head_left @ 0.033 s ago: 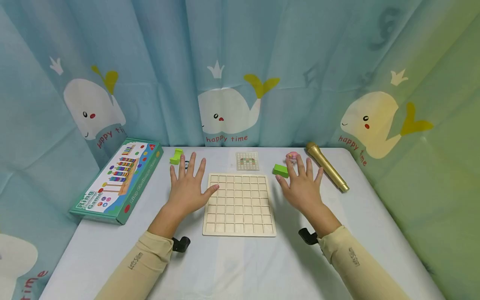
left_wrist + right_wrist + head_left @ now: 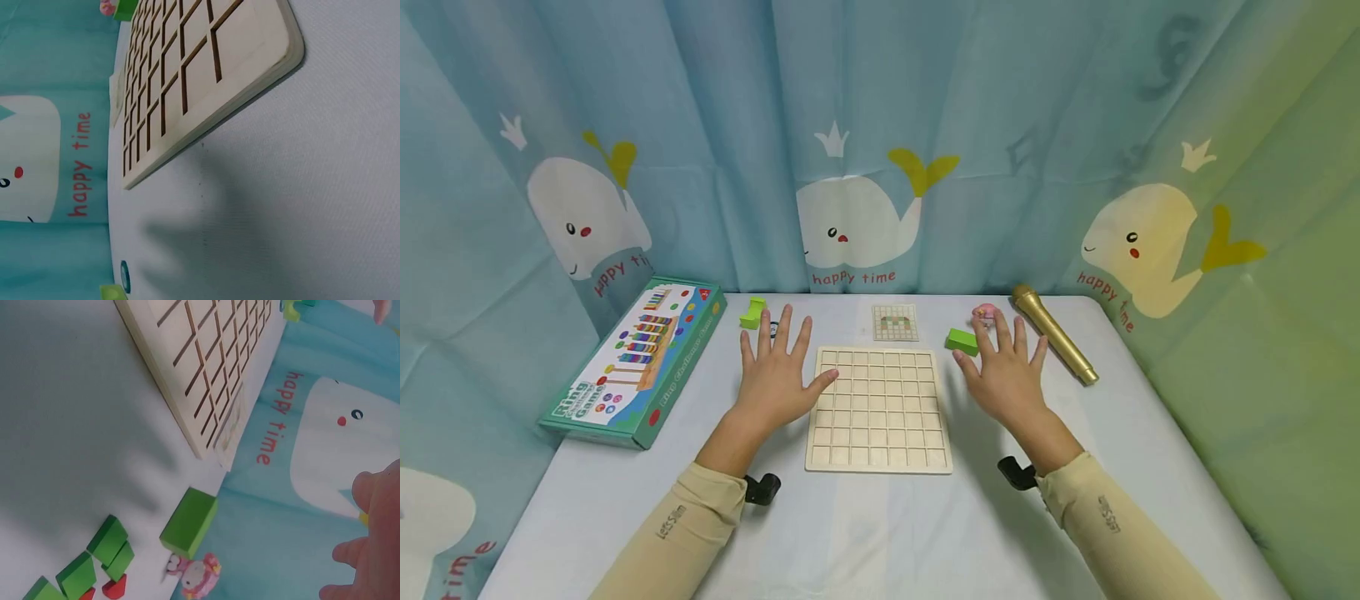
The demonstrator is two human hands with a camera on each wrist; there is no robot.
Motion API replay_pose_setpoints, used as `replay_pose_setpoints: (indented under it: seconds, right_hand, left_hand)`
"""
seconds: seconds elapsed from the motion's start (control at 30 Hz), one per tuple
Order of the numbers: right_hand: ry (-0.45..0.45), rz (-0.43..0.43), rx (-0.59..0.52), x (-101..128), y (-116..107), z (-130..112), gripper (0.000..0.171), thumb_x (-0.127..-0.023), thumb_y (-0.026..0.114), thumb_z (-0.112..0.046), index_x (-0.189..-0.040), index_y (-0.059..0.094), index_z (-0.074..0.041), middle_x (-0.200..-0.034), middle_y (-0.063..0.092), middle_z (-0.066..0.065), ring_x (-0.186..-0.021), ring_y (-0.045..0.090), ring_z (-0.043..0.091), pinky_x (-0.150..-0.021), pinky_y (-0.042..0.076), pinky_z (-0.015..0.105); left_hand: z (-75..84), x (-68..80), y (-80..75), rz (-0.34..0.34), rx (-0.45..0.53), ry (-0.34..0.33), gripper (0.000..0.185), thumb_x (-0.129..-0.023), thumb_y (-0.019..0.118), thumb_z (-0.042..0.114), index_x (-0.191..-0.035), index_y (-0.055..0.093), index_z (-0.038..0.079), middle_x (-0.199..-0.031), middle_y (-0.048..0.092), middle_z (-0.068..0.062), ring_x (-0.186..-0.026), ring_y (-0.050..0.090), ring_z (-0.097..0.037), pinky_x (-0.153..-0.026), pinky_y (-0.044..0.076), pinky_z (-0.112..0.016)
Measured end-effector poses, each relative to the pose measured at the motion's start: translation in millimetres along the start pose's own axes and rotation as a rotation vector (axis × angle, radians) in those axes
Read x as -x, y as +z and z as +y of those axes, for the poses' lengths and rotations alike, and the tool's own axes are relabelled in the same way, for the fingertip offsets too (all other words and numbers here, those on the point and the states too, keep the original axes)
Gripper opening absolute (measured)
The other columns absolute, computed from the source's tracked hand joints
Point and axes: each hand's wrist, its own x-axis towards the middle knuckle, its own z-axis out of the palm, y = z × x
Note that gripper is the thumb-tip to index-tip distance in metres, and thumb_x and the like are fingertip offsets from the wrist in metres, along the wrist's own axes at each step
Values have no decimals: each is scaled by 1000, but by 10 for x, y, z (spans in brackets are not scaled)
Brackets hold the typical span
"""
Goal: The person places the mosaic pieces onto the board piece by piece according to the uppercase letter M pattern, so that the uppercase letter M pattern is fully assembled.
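Your white counter (image 2: 865, 533) and the square, pale wooden grid board (image 2: 880, 408) in its middle look unchanged. Your left hand (image 2: 775, 379) stays spread wide by the board's left edge, holding nothing; your right hand (image 2: 1009, 379), equally spread and unladen, shifts only a hair. So you grip no piece yet: the green rectangular block (image 2: 962, 341) lies off the board's right side, near the small pink figurine (image 2: 984, 313) and smaller red pieces (image 2: 115, 587).
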Motion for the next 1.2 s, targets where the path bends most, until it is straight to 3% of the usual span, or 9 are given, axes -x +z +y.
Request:
replay_pose_setpoints:
  seconds: [0.17,0.33,0.5,0.6,0.67,0.9,1.2]
  right_hand:
    - [-2,11,-22,21,-51,66,72,-106,35,-54,-160,25,-8,-166,8,23,-151,-7,46,-110,-13,71]
    - [-34,75,-56,19,-69,184,66,-106,48,-41,-156,31,-1,-159,20,30,-145,15,52,-112,12,71]
    - [-35,71,-54,-9,-44,333,59,-105,52,-32,-151,38,3,-145,35,34,-130,32,55,-103,32,66]
    - [-32,29,-34,-34,-8,427,55,-105,54,-28,-148,43,4,-140,41,34,-126,36,55,-103,35,64]
    - [-35,-4,-20,-51,30,492,53,-104,56,-26,-145,46,6,-137,44,35,-125,39,53,-104,34,62]
    - [5,-105,-28,-67,212,698,45,-100,62,-20,-135,57,7,-127,53,33,-116,48,48,-96,40,57]
    - [18,-128,-12,-81,398,917,32,-99,65,-19,-121,69,3,-112,59,29,-102,52,45,-83,45,53]
  left_hand:
    - [6,5,21,-10,-2,7,94,-93,47,72,-162,19,14,-168,-3,-15,-149,-23,-38,-114,-7,-69]
    - [-18,61,70,-51,9,37,95,-93,52,68,-161,22,8,-168,1,-18,-151,-10,-44,-118,5,-65]
    - [-67,201,212,-237,99,76,99,-94,56,64,-160,19,0,-166,6,-21,-152,5,-43,-119,22,-55]
    - [-84,298,280,-339,154,86,99,-94,60,60,-159,19,-3,-166,9,-22,-152,8,-41,-118,26,-52]
    - [-89,359,308,-369,181,93,99,-93,63,57,-157,21,-6,-165,11,-23,-152,10,-41,-116,30,-53]
    - [-48,502,329,-431,201,94,98,-92,68,52,-154,25,-10,-164,14,-24,-152,14,-38,-117,30,-50]
    - [1,524,395,-477,144,121,103,-90,70,54,-154,22,-12,-165,11,-24,-152,13,-37,-119,25,-45]
